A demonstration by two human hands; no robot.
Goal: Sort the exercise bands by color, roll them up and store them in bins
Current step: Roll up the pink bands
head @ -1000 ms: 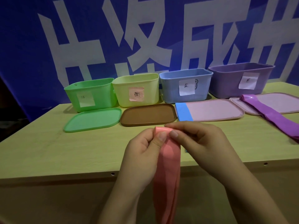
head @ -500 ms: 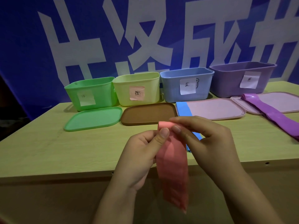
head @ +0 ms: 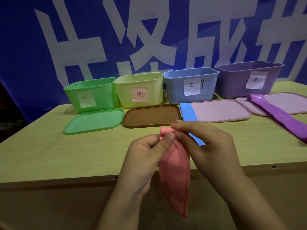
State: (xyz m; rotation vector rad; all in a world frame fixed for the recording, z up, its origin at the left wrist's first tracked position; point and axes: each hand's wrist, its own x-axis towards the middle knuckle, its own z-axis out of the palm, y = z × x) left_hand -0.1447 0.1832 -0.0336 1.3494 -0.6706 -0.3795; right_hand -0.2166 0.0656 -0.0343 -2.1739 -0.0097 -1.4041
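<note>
Two hands over the near edge of the table [head: 49, 155], both pinching one pink exercise band [head: 174, 176]; left hand [head: 146, 156] with thumb pressed on the band's rolled top end, grip narrow and holding the band; right hand [head: 204, 143] with fingertips curled over the same top end, grip likewise narrow and holding it; rest of the pink band hanging down in front of the table edge, free end loose.

Four bins in a row at the back of the table, each with one paper label on its front: green bin [head: 91, 95], pale yellow bin [head: 139, 90], blue bin [head: 191, 85], purple bin [head: 249, 78]; contents of the bins hidden from this angle.

Four lids lying flat, one before each bin: green lid [head: 94, 121], brown lid [head: 151, 115], and two pink lids [head: 221, 110] [head: 285, 100].

One blue band [head: 188, 112] lying across the left end of the nearer pink lid and onto the table, partly hidden behind the right hand; one purple band [head: 279, 115] lying across the far-right pink lid and off towards the right edge of the view.

Behind the bins, one blue banner [head: 25, 47] with large white characters.
</note>
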